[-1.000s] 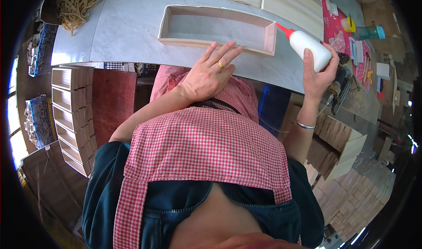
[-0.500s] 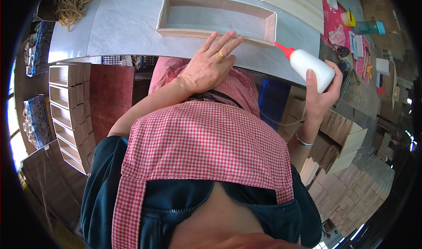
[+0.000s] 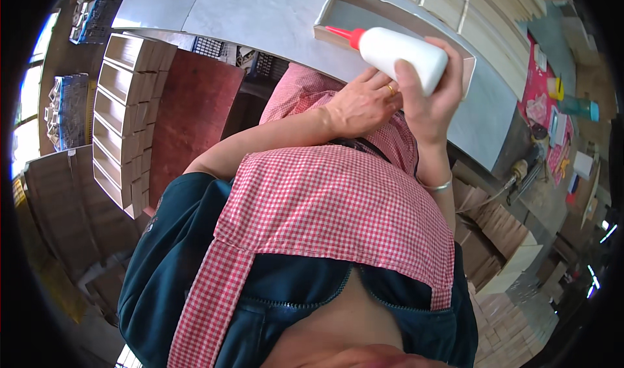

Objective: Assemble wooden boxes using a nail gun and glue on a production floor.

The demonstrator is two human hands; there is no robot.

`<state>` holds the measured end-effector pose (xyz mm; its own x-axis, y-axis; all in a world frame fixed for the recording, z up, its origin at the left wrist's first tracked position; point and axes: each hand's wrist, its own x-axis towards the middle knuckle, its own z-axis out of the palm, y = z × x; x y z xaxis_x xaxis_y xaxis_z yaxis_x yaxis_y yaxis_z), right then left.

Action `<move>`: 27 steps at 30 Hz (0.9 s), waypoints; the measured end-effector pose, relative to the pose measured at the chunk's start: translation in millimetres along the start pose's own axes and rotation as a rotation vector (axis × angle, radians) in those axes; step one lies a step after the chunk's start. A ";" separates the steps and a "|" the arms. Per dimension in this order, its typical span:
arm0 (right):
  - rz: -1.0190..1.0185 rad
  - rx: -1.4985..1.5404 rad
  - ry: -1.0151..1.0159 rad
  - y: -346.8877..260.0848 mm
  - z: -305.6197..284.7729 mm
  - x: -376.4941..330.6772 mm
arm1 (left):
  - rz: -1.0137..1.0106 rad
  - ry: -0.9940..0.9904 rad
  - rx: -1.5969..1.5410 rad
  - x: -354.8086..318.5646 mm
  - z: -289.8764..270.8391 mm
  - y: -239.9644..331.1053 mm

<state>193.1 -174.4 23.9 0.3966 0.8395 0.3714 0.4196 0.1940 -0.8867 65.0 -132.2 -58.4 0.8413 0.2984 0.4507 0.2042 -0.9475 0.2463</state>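
Observation:
My right hand point(image 3: 429, 105) is wrapped round a white squeeze bottle point(image 3: 396, 51) with a red pointed nozzle. The bottle lies tilted on its side in the air, nozzle toward the left, over the near left part of a rectangular wooden frame point(image 3: 323, 18). A whitish line shows along the frame's top edge. Close to the table's front edge, my left hand point(image 3: 364, 105) has its fingers loosely bent and apart, with nothing visible in them; the fingertips are partly hidden. My right hand and the bottle cover much of the frame's near side.
Pale wooden panels point(image 3: 500, 37) lie beyond the frame on the grey table point(image 3: 253, 11). To the left stands a stack of wooden boxes point(image 3: 120, 114) beside a dark red board point(image 3: 192, 101). A red-covered surface point(image 3: 536, 92) at the right holds a teal bottle point(image 3: 580, 107).
My right hand has brought the bottle leftward and up, from the frame's right corner to above its left part. The view has turned, and my left hand's fingers are now more bent.

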 end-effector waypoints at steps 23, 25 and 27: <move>0.043 -0.293 0.115 -7.9 -79.3 -22.3 | -0.057 0.023 -0.029 5.7 -4.1 3.4; 0.061 -0.315 0.140 -9.6 -91.1 -27.9 | -0.049 0.021 -0.035 6.7 -3.9 4.2; 0.090 -0.339 0.172 -10.7 -103.2 -33.7 | -0.052 0.016 -0.027 7.5 -3.6 5.0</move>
<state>259.5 -257.1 49.3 0.5635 0.7424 0.3624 0.6115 -0.0798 -0.7872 70.5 -134.3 -50.7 0.8219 0.3491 0.4502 0.2335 -0.9272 0.2929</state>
